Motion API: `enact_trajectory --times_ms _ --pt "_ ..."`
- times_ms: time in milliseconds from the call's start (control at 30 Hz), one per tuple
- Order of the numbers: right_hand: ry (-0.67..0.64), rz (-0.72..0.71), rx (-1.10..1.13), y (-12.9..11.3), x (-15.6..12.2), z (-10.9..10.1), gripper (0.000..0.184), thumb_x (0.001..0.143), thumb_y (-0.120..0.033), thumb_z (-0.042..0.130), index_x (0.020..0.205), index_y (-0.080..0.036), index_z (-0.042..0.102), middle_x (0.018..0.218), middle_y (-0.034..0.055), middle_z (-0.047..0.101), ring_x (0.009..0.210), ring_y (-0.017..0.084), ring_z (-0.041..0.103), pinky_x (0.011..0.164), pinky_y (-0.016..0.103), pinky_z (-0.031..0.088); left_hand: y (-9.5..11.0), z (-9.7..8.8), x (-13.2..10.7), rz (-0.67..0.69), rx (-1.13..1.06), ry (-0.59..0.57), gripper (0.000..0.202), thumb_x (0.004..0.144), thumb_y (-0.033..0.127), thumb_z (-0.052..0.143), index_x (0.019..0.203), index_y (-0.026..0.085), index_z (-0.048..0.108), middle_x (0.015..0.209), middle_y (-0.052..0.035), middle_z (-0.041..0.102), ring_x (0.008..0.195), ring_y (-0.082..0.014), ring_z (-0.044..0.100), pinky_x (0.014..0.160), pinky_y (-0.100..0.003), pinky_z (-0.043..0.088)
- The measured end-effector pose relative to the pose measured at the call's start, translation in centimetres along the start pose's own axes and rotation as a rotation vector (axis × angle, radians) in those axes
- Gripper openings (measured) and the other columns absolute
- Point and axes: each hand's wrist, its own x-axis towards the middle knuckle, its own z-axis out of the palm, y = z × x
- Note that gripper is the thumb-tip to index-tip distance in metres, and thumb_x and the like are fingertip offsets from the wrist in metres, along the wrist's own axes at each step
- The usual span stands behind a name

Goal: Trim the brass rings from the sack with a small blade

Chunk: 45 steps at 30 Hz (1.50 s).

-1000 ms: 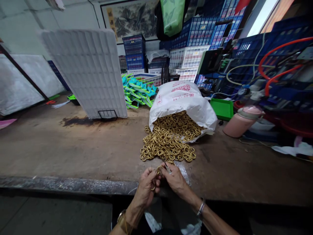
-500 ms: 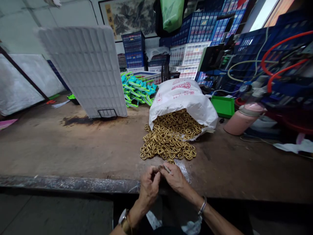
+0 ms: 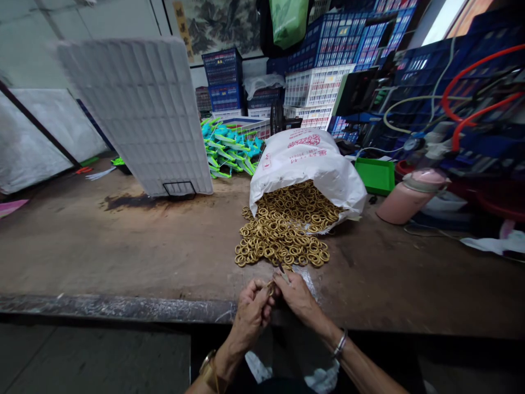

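Observation:
My left hand [image 3: 251,309] and my right hand [image 3: 298,298] meet at the near edge of the brown table [image 3: 123,246]. The left fingers pinch a small brass ring [image 3: 269,285]. The right fingers are closed on a thin metal tool [image 3: 283,272] whose tip touches that ring. Just beyond my hands lies a heap of brass rings [image 3: 283,241]. They spill from a white sack [image 3: 307,161] lying on its side.
A white gridded tray [image 3: 139,115] stands upright at the back left. Teal and green plastic parts [image 3: 229,150] lie behind the sack. A green tray [image 3: 375,176] and a pink flask [image 3: 408,197] sit at the right. Blue and white crates [image 3: 320,71] are stacked at the rear.
My hands have stayed together at the table edge, working the ring with small finger shifts. The camera has tipped slightly, so the scene sits a little lower.

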Motion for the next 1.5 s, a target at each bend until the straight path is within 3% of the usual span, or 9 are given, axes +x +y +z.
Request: enact_trajectory --times_ms 100,200,300,467,633,833,1033,1267,1500 --pt "0.025 -0.089 -0.180 0.6 -0.3 -0.1 0.023 0.078 -0.028 0.036 0.058 -0.020 0.044 0.052 -0.0028 0.046 0.051 0.011 0.040 0.050 0.022 0.028 0.1 -0.2 0.2 0.028 0.048 0.062 0.035 0.068 0.050 0.057 0.077 0.019 0.043 0.055 0.0066 0.050 0.033 -0.0017 0.031 0.031 -0.014 0.022" --pt "-0.067 -0.194 -0.381 1.0 -0.9 0.0 0.015 0.074 -0.015 0.036 0.066 -0.020 0.048 0.058 -0.0016 0.050 0.055 0.011 0.044 0.053 0.022 0.027 0.3 -0.3 0.2 0.089 0.124 0.057 0.034 0.070 0.050 0.055 0.074 0.018 0.043 0.049 0.0080 0.046 0.032 -0.0022 0.030 0.031 -0.014 0.022" --pt "-0.131 -0.239 -0.523 1.1 -1.2 0.2 0.020 0.067 -0.008 0.036 0.076 -0.019 0.051 0.066 0.0010 0.057 0.062 0.013 0.050 0.056 0.022 0.027 0.5 -0.2 0.2 0.147 0.158 0.046 0.030 0.072 0.047 0.053 0.071 0.018 0.042 0.042 0.0102 0.039 0.032 -0.0026 0.028 0.032 -0.015 0.022" --pt "-0.158 -0.202 -0.693 0.6 -1.3 0.6 0.023 0.068 -0.007 0.037 0.083 -0.017 0.051 0.072 0.0045 0.061 0.065 0.014 0.054 0.056 0.023 0.026 0.2 -0.3 0.4 0.149 0.143 0.070 0.028 0.071 0.043 0.054 0.070 0.018 0.042 0.047 0.0089 0.043 0.034 -0.0021 0.029 0.034 -0.015 0.023" --pt "-0.073 -0.129 -0.799 0.6 -1.2 0.4 0.020 0.073 -0.008 0.037 0.084 -0.016 0.052 0.069 0.0053 0.062 0.061 0.014 0.055 0.052 0.025 0.022 0.1 -0.4 -0.6 0.036 0.084 0.062 0.028 0.071 0.043 0.056 0.074 0.018 0.043 0.053 0.0064 0.049 0.035 -0.0019 0.032 0.033 -0.014 0.023" --pt "0.135 -0.116 -0.773 1.3 0.0 -2.0 0.018 0.076 -0.007 0.038 0.083 -0.017 0.050 0.068 0.0028 0.059 0.059 0.013 0.052 0.052 0.024 0.023 1.1 -0.5 -2.3 -0.063 -0.199 -0.045 0.026 0.069 0.038 0.062 0.075 0.018 0.045 0.061 0.0029 0.055 0.038 -0.0039 0.039 0.032 -0.014 0.026" --pt "0.147 -0.152 -0.725 1.7 0.8 -2.6 0.019 0.077 -0.013 0.042 0.093 -0.019 0.049 0.072 0.0018 0.060 0.066 0.013 0.053 0.055 0.022 0.025 1.3 -0.9 -1.5 -0.109 -0.356 -0.045 0.022 0.073 0.033 0.058 0.073 0.011 0.053 0.079 -0.0101 0.062 0.058 -0.0104 0.055 0.036 -0.015 0.031" --pt "0.161 -0.130 -0.750 2.1 1.3 -2.6 0.017 0.075 -0.012 0.040 0.084 -0.020 0.052 0.069 0.0021 0.059 0.062 0.014 0.052 0.055 0.023 0.025 1.1 -1.2 -1.0 -0.193 -0.480 -0.021 0.014 0.071 0.026 0.060 0.073 0.014 0.054 0.067 -0.0053 0.061 0.052 -0.0104 0.055 0.035 -0.015 0.028" --pt "0.135 -0.191 -0.369 1.5 1.3 -2.7 0.019 0.082 -0.026 0.033 0.084 -0.020 0.051 0.065 0.0003 0.055 0.059 0.013 0.050 0.057 0.023 0.034 1.3 -1.2 -0.1 -0.207 -0.558 -0.054 0.022 0.069 0.031 0.062 0.063 0.013 0.051 0.064 -0.0023 0.057 0.053 -0.0098 0.054 0.036 -0.014 0.030"
